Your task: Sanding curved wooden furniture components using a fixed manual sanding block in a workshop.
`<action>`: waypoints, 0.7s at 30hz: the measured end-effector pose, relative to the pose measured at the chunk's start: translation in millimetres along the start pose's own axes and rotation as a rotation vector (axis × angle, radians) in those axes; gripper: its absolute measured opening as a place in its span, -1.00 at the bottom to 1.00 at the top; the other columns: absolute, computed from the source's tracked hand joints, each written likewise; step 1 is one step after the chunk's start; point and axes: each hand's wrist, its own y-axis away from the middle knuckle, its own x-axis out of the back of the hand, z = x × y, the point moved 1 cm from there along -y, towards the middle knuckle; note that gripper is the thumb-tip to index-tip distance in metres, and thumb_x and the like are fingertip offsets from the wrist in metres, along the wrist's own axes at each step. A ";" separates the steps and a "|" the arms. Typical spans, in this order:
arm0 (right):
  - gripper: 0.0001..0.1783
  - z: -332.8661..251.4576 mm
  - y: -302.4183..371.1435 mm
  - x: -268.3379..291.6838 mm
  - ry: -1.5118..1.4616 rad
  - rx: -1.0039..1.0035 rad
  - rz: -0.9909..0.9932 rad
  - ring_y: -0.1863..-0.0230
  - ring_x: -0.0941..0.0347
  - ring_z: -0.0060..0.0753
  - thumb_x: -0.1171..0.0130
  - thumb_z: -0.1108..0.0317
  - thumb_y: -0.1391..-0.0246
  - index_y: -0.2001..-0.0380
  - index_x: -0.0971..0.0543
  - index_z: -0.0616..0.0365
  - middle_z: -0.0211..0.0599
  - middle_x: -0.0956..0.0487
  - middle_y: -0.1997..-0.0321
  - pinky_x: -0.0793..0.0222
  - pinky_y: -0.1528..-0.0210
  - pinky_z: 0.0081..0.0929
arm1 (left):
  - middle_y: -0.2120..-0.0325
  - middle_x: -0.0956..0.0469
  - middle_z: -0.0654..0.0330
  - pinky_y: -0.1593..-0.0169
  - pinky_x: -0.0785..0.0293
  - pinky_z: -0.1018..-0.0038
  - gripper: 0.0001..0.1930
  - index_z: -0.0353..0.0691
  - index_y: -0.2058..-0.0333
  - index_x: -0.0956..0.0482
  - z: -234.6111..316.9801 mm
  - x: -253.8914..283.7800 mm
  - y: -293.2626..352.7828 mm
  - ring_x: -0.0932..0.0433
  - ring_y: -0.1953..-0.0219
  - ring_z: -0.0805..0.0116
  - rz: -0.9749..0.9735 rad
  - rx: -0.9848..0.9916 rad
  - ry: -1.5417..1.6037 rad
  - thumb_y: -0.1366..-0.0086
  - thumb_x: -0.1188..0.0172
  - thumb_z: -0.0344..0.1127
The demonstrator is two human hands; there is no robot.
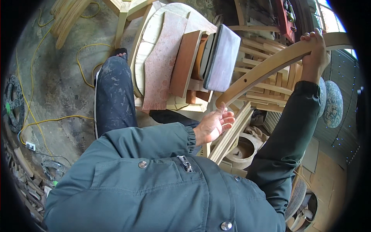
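A long curved wooden piece (266, 69), pale with a small dark hole near its lower end, slants across the right half of the view. My right hand (316, 52) is wrapped round its upper part, arm stretched out. Close below its lower end is my left hand (213, 125), palm turned up, fingers loosely curled and apart. The left thumb tip is by the wood; I cannot tell whether it touches. Left of the piece stands a flat rectangular pad (223, 58) with a greyish-white face, backed by stacked boards (186, 63) and a worn reddish board (164, 62).
Slatted wooden parts (266, 87) are piled behind the curved piece. Below them are wooden strips (232, 131) and a round bucket (241, 150). Yellow cords (58, 118) cross the concrete floor at left, near a power socket (30, 146). Wood scraps (29, 185) lie at lower left.
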 end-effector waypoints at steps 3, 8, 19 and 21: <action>-0.77 -13.8 -9.3 15.7 -0.076 -0.018 -0.019 0.43 -0.55 -0.19 -0.22 0.61 -0.21 0.09 -0.46 0.30 -0.14 -0.54 0.41 -0.60 0.30 -0.14 | 0.08 -0.60 0.17 -0.05 -0.60 0.35 -0.40 -0.16 -0.04 -0.44 3.8 4.0 -1.8 -0.62 0.02 0.28 -0.046 -0.026 -0.006 -0.31 -0.29 0.22; -0.85 -41.5 -26.0 24.9 -0.071 0.023 -0.019 0.41 -0.57 -0.12 -0.22 0.61 -0.22 0.19 -0.48 0.41 -0.12 -0.53 0.39 -0.63 0.20 -0.13 | 0.16 -0.64 0.20 0.00 -0.64 0.43 -0.51 -0.20 0.03 -0.56 18.3 -7.3 -2.0 -0.65 0.11 0.36 -0.083 -0.065 0.053 -0.33 -0.34 0.11; -0.74 -11.8 0.4 15.8 -0.060 0.036 0.086 0.47 -0.58 -0.15 -0.27 0.62 -0.16 0.14 -0.43 0.44 -0.09 -0.54 0.46 -0.66 0.34 -0.04 | 0.21 -0.63 0.20 0.03 -0.65 0.49 -0.57 -0.23 0.05 -0.58 12.0 30.8 -1.9 -0.63 0.17 0.39 -0.053 -0.072 0.098 -0.38 -0.32 0.03; -0.70 -1.9 23.3 4.5 -0.097 0.007 0.058 0.50 -0.56 -0.17 -0.28 0.62 -0.15 0.09 -0.43 0.41 -0.10 -0.54 0.47 -0.64 0.38 -0.08 | 0.23 -0.62 0.21 0.04 -0.64 0.49 -0.57 -0.23 0.06 -0.58 11.8 49.4 2.6 -0.63 0.20 0.40 -0.018 -0.074 0.081 -0.41 -0.29 0.04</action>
